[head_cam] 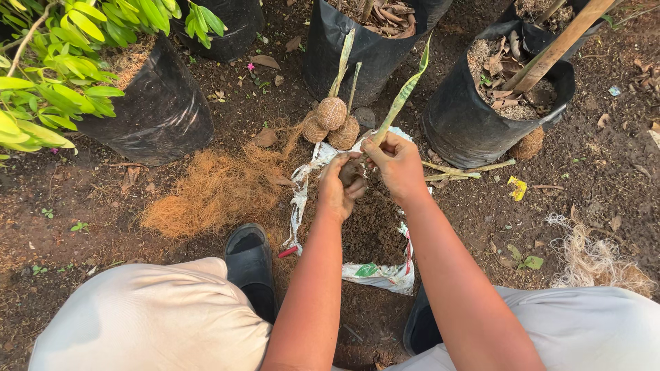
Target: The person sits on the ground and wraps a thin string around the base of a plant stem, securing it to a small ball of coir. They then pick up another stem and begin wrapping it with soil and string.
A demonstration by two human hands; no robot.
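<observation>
Squatting on two black sandals [251,264], the person works over one white sack of soil [375,237]. The left hand [340,189] cups a dark soil ball [350,172], fingers curled round it. The right hand [397,163] pinches the base of a mottled green cutting [405,89] rising from that ball. Beyond lie one heap of coconut fibre [216,189], three fibre-wrapped balls [331,113] and four black grow bags [158,110]

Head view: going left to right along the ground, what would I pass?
Leafy plant → coir pile → wrapped balls → soil sack → bag with wooden stick → yellow scrap → pale fibre tuft.
</observation>
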